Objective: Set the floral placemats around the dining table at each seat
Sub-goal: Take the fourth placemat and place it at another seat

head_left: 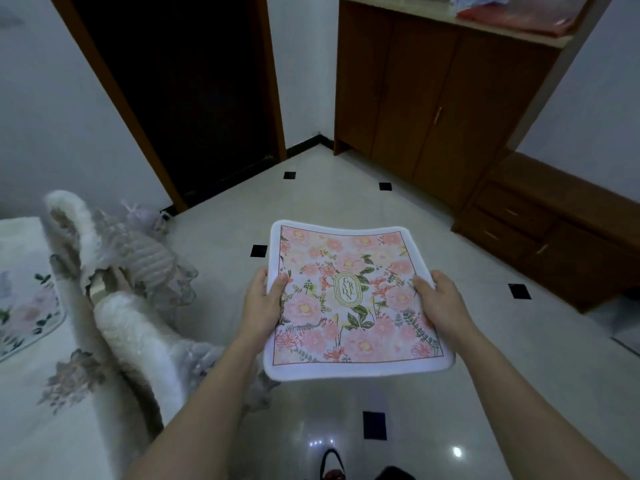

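A: What are the hands doing?

B: Both grip one floral placemat in the middle of the frame, held in the air above the floor. The left hand pinches its left edge, thumb on top and fingers underneath. The right hand clamps the right edge the same way.

A: What is the mat like?

B: Roughly square with rounded corners, soft and a little thick, so it sags and curves between the hands. It has a white fuzzy border, a thin dark line inside that, and pink flowers with green leaves. A gold oval label sits in its centre.

A: Any other mat in sight?

B: Yes, a second placemat lies flat at the left edge of the frame on the table, which wears a pale cloth with faded flower prints. Only part of that mat shows.

A: And beside the table?

B: Chairs with white fluffy covers and sheer ruffled fabric stand just beside it, at lower left.

A: The rest of the room?

B: The floor is glossy cream tile with small black squares set in. A brown wooden cabinet with smooth doors fills the upper right, and a dark doorway with a wooden frame is at upper left.
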Action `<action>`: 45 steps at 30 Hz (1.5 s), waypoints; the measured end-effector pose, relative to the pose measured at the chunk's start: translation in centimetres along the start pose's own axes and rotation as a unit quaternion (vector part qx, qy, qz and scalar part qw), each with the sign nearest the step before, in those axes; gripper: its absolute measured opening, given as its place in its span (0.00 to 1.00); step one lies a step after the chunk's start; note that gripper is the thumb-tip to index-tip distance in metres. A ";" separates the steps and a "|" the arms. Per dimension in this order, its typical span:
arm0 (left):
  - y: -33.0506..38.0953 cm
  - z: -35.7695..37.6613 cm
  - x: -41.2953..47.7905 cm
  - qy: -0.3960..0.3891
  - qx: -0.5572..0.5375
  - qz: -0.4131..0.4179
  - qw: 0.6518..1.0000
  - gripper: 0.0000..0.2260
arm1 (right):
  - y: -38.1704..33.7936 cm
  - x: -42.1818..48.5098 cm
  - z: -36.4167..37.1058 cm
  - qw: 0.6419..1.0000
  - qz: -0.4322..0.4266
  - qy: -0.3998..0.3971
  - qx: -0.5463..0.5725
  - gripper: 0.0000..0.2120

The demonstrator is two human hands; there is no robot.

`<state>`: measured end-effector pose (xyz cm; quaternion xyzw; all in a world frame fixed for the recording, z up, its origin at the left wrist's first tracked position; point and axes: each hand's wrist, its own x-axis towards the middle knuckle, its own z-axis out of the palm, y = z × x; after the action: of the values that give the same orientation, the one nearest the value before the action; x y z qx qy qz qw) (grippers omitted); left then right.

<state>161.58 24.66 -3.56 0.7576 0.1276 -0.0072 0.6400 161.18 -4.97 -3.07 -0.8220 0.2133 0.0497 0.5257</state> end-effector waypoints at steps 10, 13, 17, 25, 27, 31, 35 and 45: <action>-0.1 -3.4 10.3 0.086 -0.023 -0.022 0.996 0.05 | -7.2 11.8 7.4 0.995 -0.047 -0.062 -0.055 0.08; 0.0 -4.6 14.0 0.124 -0.026 -0.032 0.991 0.05 | -9.8 16.1 10.2 0.990 -0.065 -0.094 -0.076 0.07; 1.1 -6.8 19.0 0.182 -0.049 -0.028 0.982 0.05 | -15.1 22.3 15.0 0.978 -0.108 -0.153 -0.096 0.07; 3.3 -12.4 24.6 0.341 -0.045 -0.065 0.937 0.06 | -25.9 30.8 26.5 0.930 -0.186 -0.284 -0.140 0.06; 3.0 -14.0 24.4 0.386 -0.050 -0.080 0.918 0.07 | -28.0 31.3 29.7 0.911 -0.203 -0.327 -0.149 0.06; 1.9 -17.0 21.5 0.493 -0.053 -0.106 0.862 0.07 | -31.0 29.4 36.5 0.864 -0.239 -0.413 -0.163 0.07; 1.2 -19.6 16.8 0.567 -0.076 -0.126 0.810 0.06 | -33.0 24.8 42.6 0.806 -0.280 -0.491 -0.175 0.07; -1.3 -23.5 3.7 0.731 -0.116 -0.139 0.658 0.08 | -34.4 8.2 53.4 0.653 -0.382 -0.625 -0.193 0.08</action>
<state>161.34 48.35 -1.19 0.4121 0.6577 0.4751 0.4146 190.02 52.17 -0.24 -0.6886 -0.5125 0.3868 0.3370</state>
